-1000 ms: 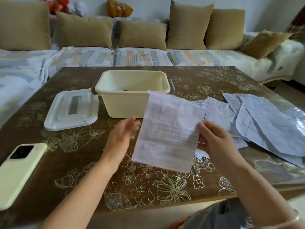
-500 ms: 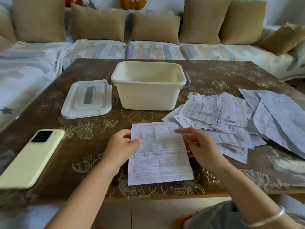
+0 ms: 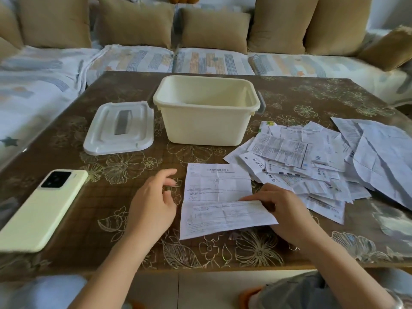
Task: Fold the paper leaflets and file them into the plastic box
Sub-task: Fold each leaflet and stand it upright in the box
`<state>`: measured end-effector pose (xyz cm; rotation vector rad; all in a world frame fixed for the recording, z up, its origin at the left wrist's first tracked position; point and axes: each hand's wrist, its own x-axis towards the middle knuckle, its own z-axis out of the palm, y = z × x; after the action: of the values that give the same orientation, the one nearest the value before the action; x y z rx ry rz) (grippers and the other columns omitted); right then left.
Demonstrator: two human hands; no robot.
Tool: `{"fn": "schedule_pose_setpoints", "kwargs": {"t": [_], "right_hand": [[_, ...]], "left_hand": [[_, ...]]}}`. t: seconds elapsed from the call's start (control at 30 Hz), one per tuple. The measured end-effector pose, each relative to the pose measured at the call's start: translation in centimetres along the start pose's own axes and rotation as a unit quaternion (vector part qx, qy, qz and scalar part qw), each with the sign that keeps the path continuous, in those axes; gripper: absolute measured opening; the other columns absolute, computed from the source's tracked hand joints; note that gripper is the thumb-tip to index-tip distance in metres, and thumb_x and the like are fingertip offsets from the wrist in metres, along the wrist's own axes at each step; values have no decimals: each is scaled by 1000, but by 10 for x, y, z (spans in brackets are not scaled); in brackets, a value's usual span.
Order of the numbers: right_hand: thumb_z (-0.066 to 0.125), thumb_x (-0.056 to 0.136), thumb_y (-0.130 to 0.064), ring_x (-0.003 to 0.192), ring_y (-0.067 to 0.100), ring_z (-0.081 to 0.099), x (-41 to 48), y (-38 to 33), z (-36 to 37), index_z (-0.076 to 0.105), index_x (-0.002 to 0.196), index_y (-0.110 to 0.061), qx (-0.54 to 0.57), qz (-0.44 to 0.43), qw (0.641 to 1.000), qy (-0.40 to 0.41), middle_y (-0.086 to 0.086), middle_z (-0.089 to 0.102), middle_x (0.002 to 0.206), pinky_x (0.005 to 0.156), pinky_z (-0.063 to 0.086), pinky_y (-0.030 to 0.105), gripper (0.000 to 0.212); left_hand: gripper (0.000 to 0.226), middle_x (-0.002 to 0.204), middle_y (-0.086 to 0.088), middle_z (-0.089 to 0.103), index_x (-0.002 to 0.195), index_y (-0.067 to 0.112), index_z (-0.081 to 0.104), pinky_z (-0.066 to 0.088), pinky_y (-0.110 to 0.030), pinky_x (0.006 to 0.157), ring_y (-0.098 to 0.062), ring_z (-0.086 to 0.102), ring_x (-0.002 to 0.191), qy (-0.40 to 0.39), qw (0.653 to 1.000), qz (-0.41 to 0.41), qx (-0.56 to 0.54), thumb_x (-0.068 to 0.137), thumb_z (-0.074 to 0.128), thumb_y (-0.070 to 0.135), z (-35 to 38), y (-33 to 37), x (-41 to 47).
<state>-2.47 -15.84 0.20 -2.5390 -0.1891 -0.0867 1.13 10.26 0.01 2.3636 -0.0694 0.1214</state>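
Item 1, leaflet (image 3: 217, 188): we log it on the table (image 3: 312, 101), centre-front, near the plastic box (image 3: 207, 128) w/ a strip of tabletop between. Upper part lies flat; lower part is lifted along a crease, tilted, not pressed down. Item 2, right hand (image 3: 283, 210): fingers curled, thumb and forefinger pinching the raised flap at its rt. end. Item 3, left hand (image 3: 153, 204): just beside the leaflet's left edge, fingers loosely bent, nothing held; we can't tell if it touches the paper. Item 4, plastic box: cream, upright, open-topped, mid-table; its floor is hidden from us. Item 5, lid (image 3: 118, 128): white, flat, just left of the box. Item 6, pile of leaflets (image 3: 296, 157): unfolded, overlapping, rt. of the box, reaching down to the right hand. Item 7, larger creased sheets (image 3: 383, 157): far rt., overlapping the pile's edge. Item 8, phone (image 3: 42, 208): pale yellow-green, back up, front-left, well apart from the leaflet. Item 9, sofa (image 3: 214, 61) w/ tan cushions (image 3: 214, 27), behind the table.
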Motion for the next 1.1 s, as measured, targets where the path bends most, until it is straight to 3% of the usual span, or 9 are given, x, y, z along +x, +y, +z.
{"fn": "schedule_pose_setpoints", "kwargs": {"t": [0.17,0.27,0.37,0.47,0.57,0.7,0.8,0.93,1.1], "right_hand": [[71,81,-36,68,5,57,2,-1,5,75,87,-34,39,33,998,42,-13,62,78,59,46,28,7],[59,79,-58,58,8,51,3,-1,7,66,64,-23,33,55,997,41,-7,59,70,53,40,24,38],[47,73,-72,56,11,51,2,0,9,62,60,-16,40,70,996,46,-5,58,67,55,42,31,60],[48,75,-70,49,10,47,2,-5,10,58,58,-17,19,93,993,65,-6,55,57,50,38,28,56],[52,81,-67,52,9,54,5,-12,13,66,70,-25,-27,122,990,63,-7,61,59,49,42,29,46],[61,81,-59,54,9,48,6,-18,21,47,65,-21,-107,140,978,108,-7,50,55,46,30,27,44],[63,81,-57,57,6,49,3,-20,25,45,90,-29,-101,138,978,122,-9,49,60,49,34,25,34],[68,78,-56,62,6,52,2,-20,25,41,117,-29,-73,136,978,142,-12,50,68,51,39,27,54],[73,77,-46,82,11,57,2,-21,26,56,113,-27,-189,4,967,174,-13,57,94,54,39,23,43]], "left_hand": [[49,118,33,43,122,36,59,39,-20,99,4,40,114,-111,988,110,10,82,73,11,-1,-5,-3],[33,108,32,48,111,29,64,34,-11,90,2,40,111,-75,992,100,0,81,69,44,7,2,-4],[46,95,10,64,100,15,73,50,-25,74,-5,56,91,-25,996,83,8,82,56,55,18,7,-5],[32,83,9,68,91,18,70,47,-21,53,-2,59,66,18,997,70,12,85,63,49,24,11,-7],[28,90,12,69,101,22,62,51,-22,57,-3,62,70,51,996,62,43,84,69,44,29,11,-4],[57,115,9,62,127,23,51,41,-13,57,-10,64,75,60,995,57,56,79,76,38,37,7,-3],[70,130,3,51,135,19,46,37,-7,56,-13,63,81,73,991,84,75,76,79,37,38,6,-4],[52,136,-1,49,123,18,61,54,-28,81,-14,53,112,87,981,142,99,76,79,28,39,6,-2],[24,105,11,70,96,24,75,39,-37,106,-7,61,102,43,964,246,95,80,74,7,44,5,1]]}}
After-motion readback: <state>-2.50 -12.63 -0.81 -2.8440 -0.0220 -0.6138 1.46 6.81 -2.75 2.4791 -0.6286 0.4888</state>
